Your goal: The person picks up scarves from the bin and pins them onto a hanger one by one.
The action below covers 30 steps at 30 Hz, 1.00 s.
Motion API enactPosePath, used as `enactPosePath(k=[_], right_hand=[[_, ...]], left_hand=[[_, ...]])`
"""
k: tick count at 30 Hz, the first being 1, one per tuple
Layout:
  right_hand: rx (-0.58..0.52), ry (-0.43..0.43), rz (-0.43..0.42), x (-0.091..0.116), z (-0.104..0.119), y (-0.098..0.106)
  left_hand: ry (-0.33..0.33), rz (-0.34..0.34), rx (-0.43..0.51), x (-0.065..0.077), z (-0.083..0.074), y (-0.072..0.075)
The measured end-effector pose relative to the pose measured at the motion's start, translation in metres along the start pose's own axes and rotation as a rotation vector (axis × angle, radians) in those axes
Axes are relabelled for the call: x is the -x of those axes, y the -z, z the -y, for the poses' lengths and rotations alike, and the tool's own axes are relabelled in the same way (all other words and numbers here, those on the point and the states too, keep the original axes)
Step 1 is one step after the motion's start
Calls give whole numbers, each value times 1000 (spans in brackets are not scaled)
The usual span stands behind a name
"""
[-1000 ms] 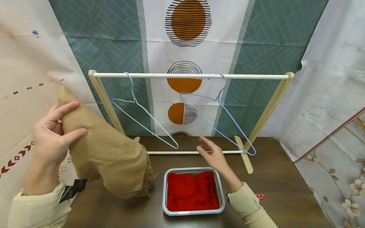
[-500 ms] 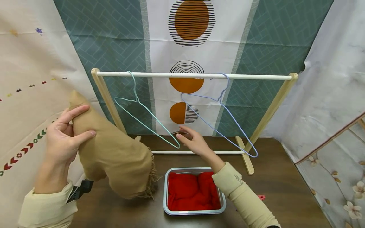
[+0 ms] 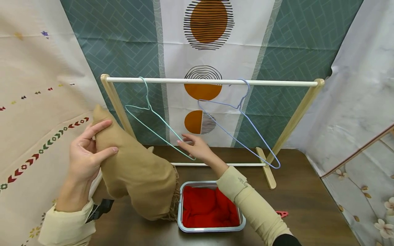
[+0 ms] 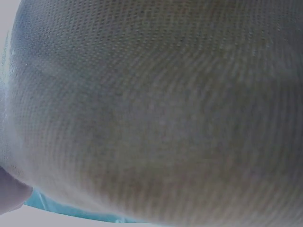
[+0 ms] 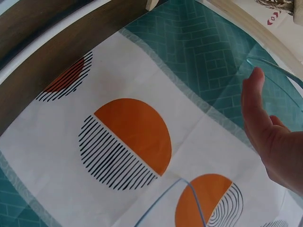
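A tan scarf (image 3: 138,177) with a fringed end hangs folded from my left hand (image 3: 87,153), which pinches its upper part between thumb and fingers. Tan cloth (image 4: 156,113) fills most of the left wrist view. My right hand (image 3: 197,148) reaches to the lower right end of the mint hanger (image 3: 148,99), fingers extended. In the right wrist view that hand (image 5: 272,130) is close by the hanger's end; I cannot tell whether they touch. The mint hanger hangs on the white rail (image 3: 200,81) of a rack, left of a blue-violet hanger (image 3: 241,102).
A grey tray (image 3: 212,229) with red cloth (image 3: 201,205) in it stands on the dark table (image 3: 307,205) below the right forearm. A red clip (image 3: 282,214) lies to its right. The rack's wooden posts (image 3: 295,118) rise at both sides, with patterned curtains behind.
My right hand has moved left, from near the blue-violet hanger to the mint hanger. My left hand has carried the scarf to the right and slightly down, its fringe now beside the tray.
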State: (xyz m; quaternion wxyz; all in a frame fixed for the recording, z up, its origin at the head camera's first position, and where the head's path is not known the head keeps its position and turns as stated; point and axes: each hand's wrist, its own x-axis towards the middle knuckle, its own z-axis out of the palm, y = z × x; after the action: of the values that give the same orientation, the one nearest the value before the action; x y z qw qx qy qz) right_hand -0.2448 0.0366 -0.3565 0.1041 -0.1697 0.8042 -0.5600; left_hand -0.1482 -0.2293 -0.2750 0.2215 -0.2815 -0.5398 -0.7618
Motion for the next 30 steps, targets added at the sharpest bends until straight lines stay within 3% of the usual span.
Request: enactPosePath(k=[6, 13, 22, 26, 30], right_hand=[[58, 48, -32, -5, -1, -7], [-76, 59, -48, -2, 0, -15], [-33, 157, -83, 3, 6, -9], [-29, 198, -75, 7, 12, -2], [-15, 228, -56, 14, 19, 6]], left_hand=[[-20, 2, -26, 2, 0, -1], [-24, 2, -42, 5, 0, 0], [-10, 5, -77, 7, -2, 0], [-4, 29, -93, 6, -3, -3], [0, 95, -100, 4, -2, -3]])
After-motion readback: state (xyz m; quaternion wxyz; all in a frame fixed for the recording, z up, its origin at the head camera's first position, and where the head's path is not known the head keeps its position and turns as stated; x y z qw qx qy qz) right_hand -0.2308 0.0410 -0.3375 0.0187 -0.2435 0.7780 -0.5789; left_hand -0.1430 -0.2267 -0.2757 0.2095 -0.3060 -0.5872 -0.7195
